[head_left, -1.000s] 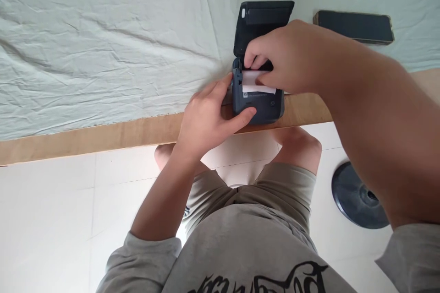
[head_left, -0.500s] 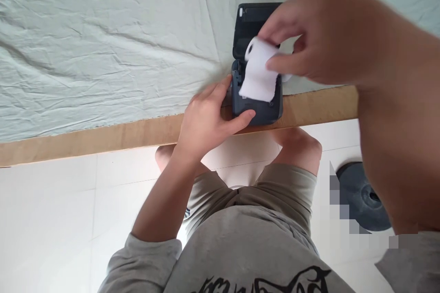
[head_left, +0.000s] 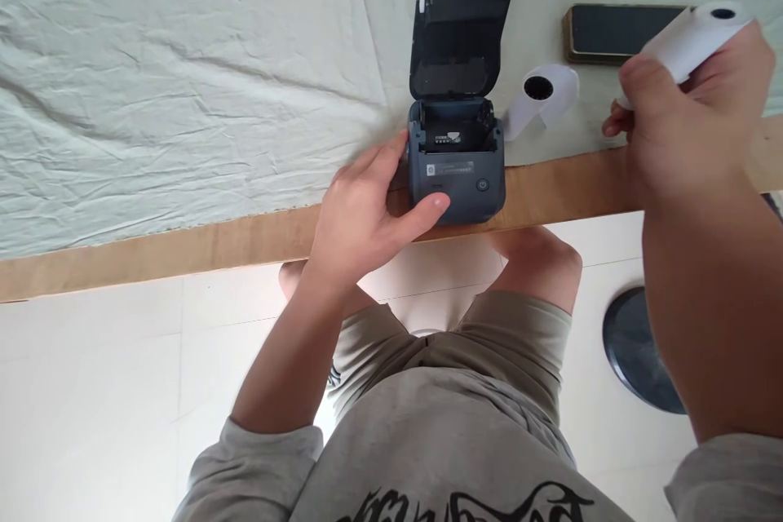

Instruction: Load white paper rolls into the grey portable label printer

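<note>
A dark portable thermal printer (head_left: 456,200) sits at the table's front edge. Its lid (head_left: 458,41) stands raised, and no roll lies in the paper compartment. My left hand (head_left: 367,208) steadies the printer at its left side, fingers against the wall and thumb on the front top. Off to the right, my right hand (head_left: 691,114) is closed around a white paper roll (head_left: 694,41), whose dark core end shows at the top. A second white paper roll (head_left: 566,90), partly unrolled, rests on the cloth just right of the printer.
A dark-screened phone (head_left: 624,31) lies behind my right hand, partly covered by the held roll. Pale green cloth (head_left: 245,98) covers the table up to its bare wooden edge (head_left: 245,241). On the tiled floor at right is a black round object (head_left: 639,351).
My right hand has moved from above the printer to the right with a paper roll, uncovering the compartment. The second roll and the phone now show. My left hand has stayed at the printer.
</note>
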`<action>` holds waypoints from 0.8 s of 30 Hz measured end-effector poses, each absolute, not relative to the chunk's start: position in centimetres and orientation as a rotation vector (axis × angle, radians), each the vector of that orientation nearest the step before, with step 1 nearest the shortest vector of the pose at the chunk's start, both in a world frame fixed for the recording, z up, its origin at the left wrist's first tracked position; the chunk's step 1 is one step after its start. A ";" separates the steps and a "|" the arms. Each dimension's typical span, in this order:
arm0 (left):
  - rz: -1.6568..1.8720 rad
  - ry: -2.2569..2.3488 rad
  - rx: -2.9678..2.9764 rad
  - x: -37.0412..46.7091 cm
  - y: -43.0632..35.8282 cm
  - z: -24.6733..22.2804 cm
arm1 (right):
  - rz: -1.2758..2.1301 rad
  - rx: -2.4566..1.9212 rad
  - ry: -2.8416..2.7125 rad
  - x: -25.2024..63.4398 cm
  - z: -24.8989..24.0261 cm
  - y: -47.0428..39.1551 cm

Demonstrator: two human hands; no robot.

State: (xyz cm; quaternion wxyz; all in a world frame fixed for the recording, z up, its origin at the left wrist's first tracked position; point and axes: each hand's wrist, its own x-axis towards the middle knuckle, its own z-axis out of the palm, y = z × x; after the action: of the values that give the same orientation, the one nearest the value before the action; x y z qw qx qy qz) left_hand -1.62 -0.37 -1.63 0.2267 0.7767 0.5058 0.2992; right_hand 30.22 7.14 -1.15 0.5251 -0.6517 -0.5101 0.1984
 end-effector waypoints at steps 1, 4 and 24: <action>0.827 1.393 2.138 -1.6 -0.4 -1.6 | 0.385 -1.613 -1.313 30.7 -1.5 7.3; 0.825 1.403 2.124 -1.7 -0.4 -1.6 | 0.208 -1.823 -1.475 31.5 -1.9 7.7; 0.827 1.404 2.139 -1.7 -0.4 -1.5 | 0.140 -1.525 -2.066 26.0 -0.8 4.8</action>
State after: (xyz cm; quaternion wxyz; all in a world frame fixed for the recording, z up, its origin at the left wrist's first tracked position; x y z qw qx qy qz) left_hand -1.75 -0.39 -1.55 0.2246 0.7752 0.5088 0.2996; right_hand 26.00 4.76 -0.78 0.2812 -0.5691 -0.7710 0.0521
